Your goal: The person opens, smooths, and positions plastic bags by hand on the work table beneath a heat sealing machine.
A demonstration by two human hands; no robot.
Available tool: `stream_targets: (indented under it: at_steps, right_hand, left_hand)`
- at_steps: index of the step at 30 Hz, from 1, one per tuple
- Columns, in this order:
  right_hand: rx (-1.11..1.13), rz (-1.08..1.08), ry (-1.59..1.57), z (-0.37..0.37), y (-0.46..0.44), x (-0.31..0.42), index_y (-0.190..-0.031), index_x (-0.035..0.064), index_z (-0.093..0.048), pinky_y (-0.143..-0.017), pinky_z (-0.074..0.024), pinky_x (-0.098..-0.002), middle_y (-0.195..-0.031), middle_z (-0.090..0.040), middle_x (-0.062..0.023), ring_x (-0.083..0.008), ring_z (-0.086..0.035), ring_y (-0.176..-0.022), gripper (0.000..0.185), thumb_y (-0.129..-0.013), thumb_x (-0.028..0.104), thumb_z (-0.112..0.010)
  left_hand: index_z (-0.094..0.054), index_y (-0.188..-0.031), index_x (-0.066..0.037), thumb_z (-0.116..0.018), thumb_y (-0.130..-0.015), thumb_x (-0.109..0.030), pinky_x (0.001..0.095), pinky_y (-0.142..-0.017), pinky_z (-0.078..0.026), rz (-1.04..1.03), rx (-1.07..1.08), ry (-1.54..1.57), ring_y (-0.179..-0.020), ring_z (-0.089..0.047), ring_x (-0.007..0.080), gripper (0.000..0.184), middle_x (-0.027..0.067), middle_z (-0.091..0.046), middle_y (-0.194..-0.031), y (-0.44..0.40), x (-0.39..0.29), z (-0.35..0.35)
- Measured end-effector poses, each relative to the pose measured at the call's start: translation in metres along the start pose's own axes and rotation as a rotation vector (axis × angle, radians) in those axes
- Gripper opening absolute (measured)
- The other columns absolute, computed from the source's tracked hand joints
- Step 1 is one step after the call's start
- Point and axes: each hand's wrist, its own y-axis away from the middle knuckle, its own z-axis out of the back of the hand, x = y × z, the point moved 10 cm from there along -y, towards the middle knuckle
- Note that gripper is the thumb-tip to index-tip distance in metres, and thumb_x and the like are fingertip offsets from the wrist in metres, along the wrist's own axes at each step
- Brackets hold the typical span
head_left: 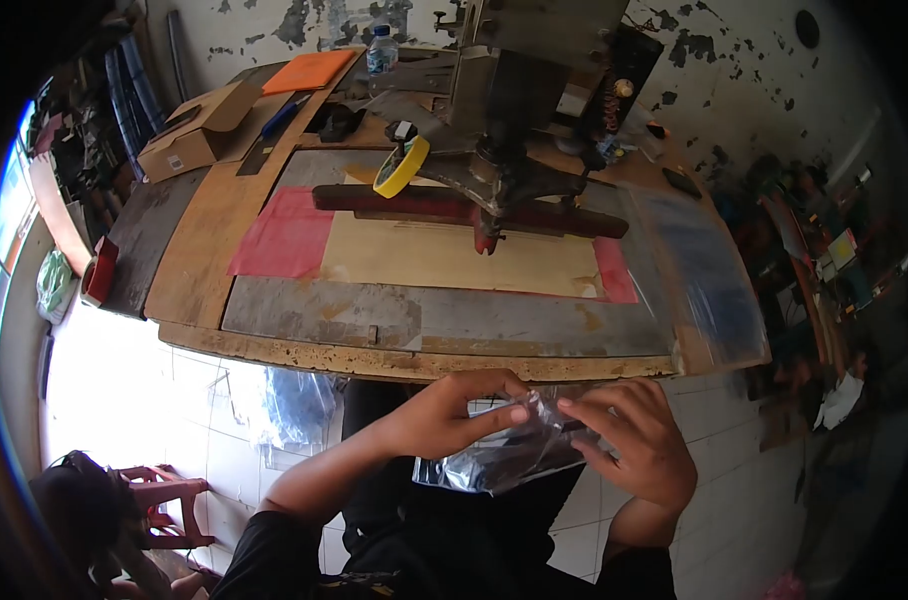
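Note:
A crumpled clear plastic bag is held above my lap, just below the table's front edge. My left hand pinches its upper edge between thumb and fingers. On the other side, my right hand has its thumb and curled fingers closed on the bag's right part. Dark tones show through the plastic; whether something is inside or it is my dark clothing behind, I cannot tell.
Before me stands a worktable with a press-like machine over a cream and pink sheet. Yellow tape hangs on it. A cardboard box, orange stack and water bottle stand behind. A red stool and another person are lower left.

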Motion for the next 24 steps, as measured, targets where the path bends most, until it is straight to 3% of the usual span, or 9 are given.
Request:
stream_targets:
  at_steps: [3, 6, 7, 10, 11, 16, 19, 21, 24]
  right_hand:
    - [-0.065, -0.131, -0.009, 0.003, 0.008, -0.013, -0.134, 0.0133, -0.071, -0.095, -0.0504, -0.0441, -0.116, -0.070, -0.0039, -0.0267, -0.066, -0.108, 0.056, -0.080, 0.004, -0.084]
    - [-0.184, -0.186, 0.022, 0.009, 0.020, -0.030, -0.122, 0.0079, -0.075, -0.091, -0.0532, -0.0416, -0.111, -0.072, -0.0090, -0.0303, -0.067, -0.103, 0.051, -0.074, -0.005, -0.083]
    - [-0.228, -0.188, 0.019, 0.011, 0.025, -0.034, -0.122, 0.0074, -0.075, -0.095, -0.0515, -0.0419, -0.111, -0.075, -0.0064, -0.0280, -0.071, -0.103, 0.041, -0.083, -0.005, -0.077]
    - [-0.414, -0.197, 0.078, 0.019, 0.039, -0.040, -0.117, 0.0048, -0.076, -0.096, -0.0510, -0.0408, -0.109, -0.077, -0.0072, -0.0272, -0.072, -0.104, 0.037, -0.083, -0.010, -0.074]
    - [-0.479, -0.205, 0.103, 0.022, 0.043, -0.041, -0.114, 0.0037, -0.077, -0.099, -0.0496, -0.0420, -0.109, -0.077, -0.0078, -0.0265, -0.072, -0.106, 0.034, -0.084, -0.011, -0.072]
    - [-0.638, -0.297, 0.227, 0.018, 0.072, -0.064, -0.116, 0.0024, -0.075, -0.108, -0.0452, -0.0472, -0.117, -0.076, -0.0090, -0.0281, -0.069, -0.116, 0.025, -0.091, 0.000, -0.073]
    - [-0.666, -0.264, 0.125, 0.014, 0.064, -0.062, -0.130, 0.0029, -0.070, -0.114, -0.0422, -0.0493, -0.129, -0.071, -0.0119, -0.0317, -0.062, -0.130, 0.045, -0.088, 0.015, -0.083]
    - [-0.500, -0.311, -0.058, -0.002, 0.051, -0.072, -0.146, 0.0037, -0.058, -0.118, -0.0394, -0.0505, -0.138, -0.067, -0.0141, -0.0335, -0.053, -0.141, 0.076, -0.081, 0.025, -0.092]
    - [-0.423, -0.355, -0.416, -0.035, 0.056, -0.105, -0.152, 0.0017, -0.051, -0.115, -0.0428, -0.0477, -0.134, -0.068, -0.0148, -0.0302, -0.060, -0.134, 0.087, -0.079, 0.022, -0.094]
  left_hand:
    - [-0.065, -0.112, 0.001, -0.066, -0.107, -0.014, 0.0341, -0.101, -0.052, -0.028, -0.116, 0.251, -0.117, -0.066, 0.0162, 0.016, 0.0140, -0.072, -0.121, 0.002, 0.021, -0.005]
    - [-0.061, -0.110, 0.001, -0.064, -0.107, -0.012, 0.0330, -0.102, -0.052, -0.155, -0.255, 0.493, -0.119, -0.066, 0.0186, 0.013, 0.0153, -0.071, -0.123, 0.004, 0.024, 0.007]
    - [-0.058, -0.109, 0.000, -0.062, -0.108, -0.010, 0.0344, -0.104, -0.051, -0.176, -0.266, 0.500, -0.121, -0.066, 0.0203, 0.012, 0.0173, -0.070, -0.126, 0.006, 0.024, 0.010]
    - [-0.058, -0.108, 0.000, -0.062, -0.108, -0.010, 0.0349, -0.105, -0.051, -0.290, -0.414, 0.361, -0.118, -0.066, 0.0197, 0.010, 0.0169, -0.069, -0.129, 0.014, 0.010, 0.025]
    - [-0.055, -0.107, -0.002, -0.060, -0.109, -0.010, 0.0414, -0.107, -0.052, -0.312, -0.437, 0.278, -0.121, -0.067, 0.0254, 0.009, 0.0204, -0.070, -0.123, 0.017, 0.006, 0.029]
    - [-0.054, -0.109, -0.001, -0.060, -0.110, -0.014, 0.0350, -0.094, -0.057, -0.253, -0.540, 0.311, -0.106, -0.072, 0.0204, 0.014, 0.0186, -0.071, -0.118, 0.025, 0.016, 0.040]
    - [-0.054, -0.109, -0.002, -0.059, -0.110, -0.014, 0.0326, -0.089, -0.058, -0.201, -0.564, 0.404, -0.101, -0.074, 0.0186, 0.013, 0.0150, -0.074, -0.111, 0.025, 0.023, 0.038]
    - [-0.055, -0.110, 0.000, -0.058, -0.110, -0.012, 0.0357, -0.094, -0.059, -0.189, -0.537, 0.432, -0.106, -0.072, 0.0203, 0.012, 0.0157, -0.073, -0.114, 0.026, 0.027, 0.037]
    - [-0.054, -0.113, 0.001, -0.058, -0.110, -0.010, 0.0390, -0.097, -0.060, -0.172, -0.515, 0.475, -0.111, -0.071, 0.0225, 0.012, 0.0164, -0.072, -0.116, 0.031, 0.035, 0.038]
